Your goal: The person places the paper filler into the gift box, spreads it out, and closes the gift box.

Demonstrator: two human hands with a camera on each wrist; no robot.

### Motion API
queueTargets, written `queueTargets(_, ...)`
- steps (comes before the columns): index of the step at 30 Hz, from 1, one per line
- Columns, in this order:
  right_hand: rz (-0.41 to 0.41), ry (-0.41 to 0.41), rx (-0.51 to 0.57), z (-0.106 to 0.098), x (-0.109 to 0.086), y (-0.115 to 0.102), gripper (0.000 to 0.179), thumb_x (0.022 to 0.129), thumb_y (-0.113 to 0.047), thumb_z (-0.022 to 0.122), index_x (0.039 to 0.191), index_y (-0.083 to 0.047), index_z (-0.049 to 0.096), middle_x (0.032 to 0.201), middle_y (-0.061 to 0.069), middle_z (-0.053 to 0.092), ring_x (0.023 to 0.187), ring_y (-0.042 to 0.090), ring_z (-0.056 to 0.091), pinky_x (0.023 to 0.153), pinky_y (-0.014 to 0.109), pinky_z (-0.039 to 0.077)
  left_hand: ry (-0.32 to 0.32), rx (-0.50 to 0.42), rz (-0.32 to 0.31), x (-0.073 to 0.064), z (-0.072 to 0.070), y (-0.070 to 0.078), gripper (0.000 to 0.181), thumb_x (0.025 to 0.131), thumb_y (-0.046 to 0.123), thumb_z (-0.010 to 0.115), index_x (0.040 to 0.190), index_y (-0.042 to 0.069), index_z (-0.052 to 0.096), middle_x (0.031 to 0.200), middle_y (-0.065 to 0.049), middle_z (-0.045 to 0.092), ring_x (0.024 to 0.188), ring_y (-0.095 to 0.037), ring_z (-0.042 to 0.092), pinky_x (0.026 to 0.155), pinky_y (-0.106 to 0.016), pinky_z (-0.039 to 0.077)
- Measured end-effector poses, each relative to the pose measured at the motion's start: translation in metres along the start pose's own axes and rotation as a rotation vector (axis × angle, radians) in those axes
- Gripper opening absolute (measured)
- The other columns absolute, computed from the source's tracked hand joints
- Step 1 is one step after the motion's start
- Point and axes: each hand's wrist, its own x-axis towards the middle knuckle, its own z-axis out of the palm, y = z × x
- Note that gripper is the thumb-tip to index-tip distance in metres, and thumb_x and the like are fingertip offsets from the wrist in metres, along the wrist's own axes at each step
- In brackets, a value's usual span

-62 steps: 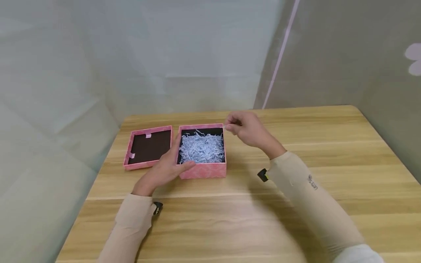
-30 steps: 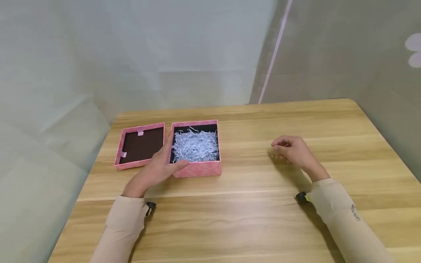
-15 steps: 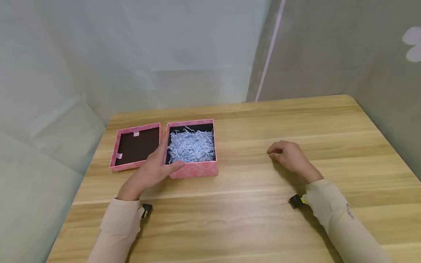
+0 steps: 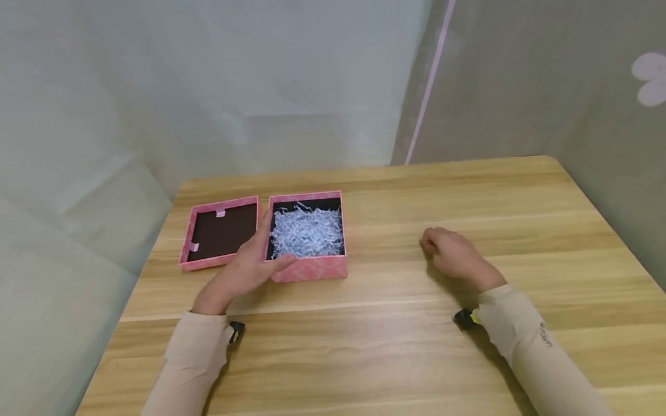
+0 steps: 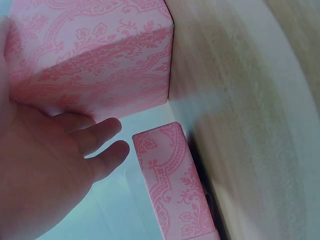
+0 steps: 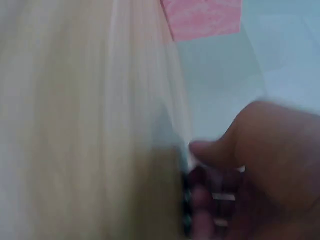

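Note:
A pink patterned box (image 4: 312,268) stands uncovered on the table, with pale blue shredded paper (image 4: 308,232) heaped inside its black interior. My left hand (image 4: 240,270) rests against its near left corner, fingers along the left wall and thumb across the front. In the left wrist view, that hand (image 5: 47,165) lies against the box wall (image 5: 95,65), fingertips partly straight. Well to the right of the box, my right hand (image 4: 455,257) is low over the table, fingers curled downward. Blur in the right wrist view obscures the right hand (image 6: 275,155); whether it pinches something is unclear.
Left of the box lies its pink lid (image 4: 224,231), inside up, with a dark lining and small ribbon tabs. The wood-grain table (image 4: 354,352) ends at a back edge in front of a grey-white curtain (image 4: 250,81).
My right hand has gone from the box's far right corner rightward to the tabletop, and its fingers now curl in more. The left hand stays at the box.

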Motion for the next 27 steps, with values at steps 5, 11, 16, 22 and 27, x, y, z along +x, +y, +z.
queueTargets(5, 0.035, -0.076, 0.274, -0.007, 0.009, -0.015, 0.018, 0.110, -0.014, 0.040, 0.100, -0.003, 0.050, 0.077, 0.004, 0.047, 0.067, 0.021, 0.045, 0.061, 0.035, 0.040, -0.005, -0.005, -0.019, -0.003, -0.003, -0.001, 0.113, 0.091, 0.056, 0.069, 0.158, 0.038, -0.020, 0.168, 0.002, -0.009, 0.150, -0.039, 0.014, 0.112, -0.065, 0.023)
queueTargets(11, -0.084, -0.083, 0.454, -0.014, 0.036, -0.064, 0.023, 0.110, -0.019, 0.034, 0.096, -0.005, 0.046, 0.070, 0.005, 0.043, 0.058, 0.020, 0.042, 0.052, 0.032, 0.039, -0.011, 0.025, -0.026, -0.004, -0.002, 0.003, 0.113, 0.091, 0.060, 0.066, 0.160, 0.030, -0.018, 0.168, 0.000, -0.006, 0.151, -0.035, 0.013, 0.115, -0.061, 0.021)
queueTargets(16, -0.185, -0.072, 0.490, -0.021, 0.065, -0.100, 0.019, 0.109, -0.015, 0.035, 0.097, -0.006, 0.046, 0.069, 0.005, 0.042, 0.057, 0.020, 0.043, 0.051, 0.031, 0.040, 0.003, 0.025, -0.025, 0.000, 0.006, 0.013, 0.113, 0.090, 0.065, 0.065, 0.160, 0.030, -0.017, 0.168, 0.002, -0.006, 0.152, -0.032, 0.009, 0.116, -0.061, 0.017)
queueTargets(22, -0.197, -0.072, 0.459, -0.023, 0.088, -0.114, 0.021, 0.111, -0.017, 0.038, 0.101, -0.003, 0.049, 0.076, 0.006, 0.045, 0.066, 0.022, 0.045, 0.061, 0.034, 0.040, -0.004, 0.028, 0.011, 0.005, 0.019, 0.020, 0.112, 0.091, 0.066, 0.063, 0.161, 0.026, -0.014, 0.168, 0.001, -0.005, 0.152, -0.026, 0.007, 0.118, -0.054, 0.017)
queueTargets(27, -0.191, -0.027, 0.356, -0.023, 0.097, -0.112, 0.021, 0.111, -0.016, 0.038, 0.103, -0.001, 0.051, 0.082, 0.007, 0.045, 0.078, 0.024, 0.045, 0.072, 0.039, 0.039, -0.009, 0.016, 0.021, 0.006, 0.025, 0.026, 0.112, 0.091, 0.066, 0.063, 0.161, 0.025, -0.013, 0.168, 0.001, -0.005, 0.152, -0.023, 0.007, 0.119, -0.051, 0.018)
